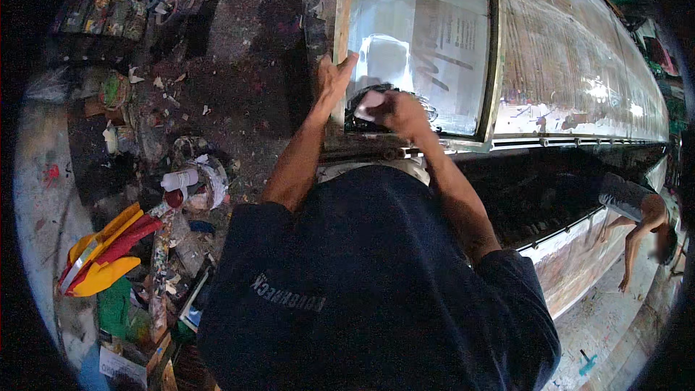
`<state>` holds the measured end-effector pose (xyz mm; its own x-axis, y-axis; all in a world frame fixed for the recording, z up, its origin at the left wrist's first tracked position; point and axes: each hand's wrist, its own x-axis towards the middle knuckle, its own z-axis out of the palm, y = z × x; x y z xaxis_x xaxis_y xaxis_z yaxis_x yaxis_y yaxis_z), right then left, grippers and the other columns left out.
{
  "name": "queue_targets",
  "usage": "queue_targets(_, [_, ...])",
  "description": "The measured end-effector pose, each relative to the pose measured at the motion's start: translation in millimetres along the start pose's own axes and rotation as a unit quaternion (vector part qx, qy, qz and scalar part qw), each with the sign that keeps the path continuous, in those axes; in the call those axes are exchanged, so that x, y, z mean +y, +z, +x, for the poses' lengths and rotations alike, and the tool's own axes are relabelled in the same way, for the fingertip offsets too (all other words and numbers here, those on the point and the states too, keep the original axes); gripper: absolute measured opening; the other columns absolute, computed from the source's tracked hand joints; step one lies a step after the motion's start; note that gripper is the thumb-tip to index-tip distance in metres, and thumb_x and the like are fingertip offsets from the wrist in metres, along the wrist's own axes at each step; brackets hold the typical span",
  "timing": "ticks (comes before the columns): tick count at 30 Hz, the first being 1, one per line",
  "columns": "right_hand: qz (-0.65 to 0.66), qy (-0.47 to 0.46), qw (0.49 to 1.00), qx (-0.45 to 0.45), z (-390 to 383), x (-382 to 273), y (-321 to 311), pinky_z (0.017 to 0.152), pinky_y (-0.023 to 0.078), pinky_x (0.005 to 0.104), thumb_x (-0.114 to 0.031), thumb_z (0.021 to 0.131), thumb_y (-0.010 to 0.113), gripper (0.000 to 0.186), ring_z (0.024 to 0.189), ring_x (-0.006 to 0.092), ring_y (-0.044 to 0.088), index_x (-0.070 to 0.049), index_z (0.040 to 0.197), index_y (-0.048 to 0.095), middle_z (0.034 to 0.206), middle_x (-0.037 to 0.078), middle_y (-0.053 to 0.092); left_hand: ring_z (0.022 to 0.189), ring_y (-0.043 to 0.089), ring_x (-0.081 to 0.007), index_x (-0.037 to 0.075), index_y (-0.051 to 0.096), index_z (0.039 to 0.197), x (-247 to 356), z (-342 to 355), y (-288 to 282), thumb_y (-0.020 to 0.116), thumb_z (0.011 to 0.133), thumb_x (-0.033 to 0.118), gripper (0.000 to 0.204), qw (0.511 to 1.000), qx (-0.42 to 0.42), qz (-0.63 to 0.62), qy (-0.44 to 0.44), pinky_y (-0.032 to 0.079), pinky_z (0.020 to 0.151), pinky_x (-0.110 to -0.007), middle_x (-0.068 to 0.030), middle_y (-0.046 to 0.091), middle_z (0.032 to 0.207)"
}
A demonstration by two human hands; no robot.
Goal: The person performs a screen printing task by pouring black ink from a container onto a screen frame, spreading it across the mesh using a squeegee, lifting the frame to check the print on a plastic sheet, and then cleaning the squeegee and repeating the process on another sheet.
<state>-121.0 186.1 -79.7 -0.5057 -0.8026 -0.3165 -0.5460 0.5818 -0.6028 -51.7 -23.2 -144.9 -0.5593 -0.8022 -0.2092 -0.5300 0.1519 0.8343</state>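
Observation:
A wooden-edged printing screen (494,65) lies on the long table, its shiny mesh pale blue-white with dark marks showing through. My left hand (335,78) grips the left rail of the frame, thumb toward the mesh. My right hand (407,114) is closed on a pale pinkish pad (371,105), whose exact kind I cannot make out. The pad rests low on the screen, near its near-left corner. Around it spreads a wet black smear (355,122). The fingertips of my right hand are partly hidden and slightly blurred.
The long table (572,65) runs off to the right, stained and glossy, with a rail along its near edge. A co-worker (641,210) bends over another long table at right. Left are a littered floor (239,65), stacked containers (101,14) and a yellow-red object (108,250).

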Motion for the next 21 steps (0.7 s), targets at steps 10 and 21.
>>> queue_targets(10, [-0.113,-0.163,0.977,0.074,-16,-29,10,0.091,0.052,0.0506,-0.011,0.068,0.079,0.048,0.093,0.0421,0.065,-0.001,0.113,0.067,0.095,0.024,0.070,0.100,0.068,-0.0462,-0.015,0.062,0.116,-6,2,0,0.076,0.083,0.051,0.075,0.999,0.003,-0.026,0.027,0.054,0.085,-0.046,-0.0333,0.068,0.109])
queue_targets(21, [-0.149,-0.082,0.985,-0.017,-28,15,-17,0.093,0.052,0.0468,-0.009,0.068,0.076,0.044,0.109,0.0363,0.062,-0.007,0.111,0.070,0.106,0.014,0.072,0.107,0.066,-0.0472,-0.017,0.062,0.116,-19,5,12,0.075,0.081,0.058,0.084,0.999,-0.023,-0.022,-0.018,0.053,0.089,-0.047,-0.0363,0.066,0.113])
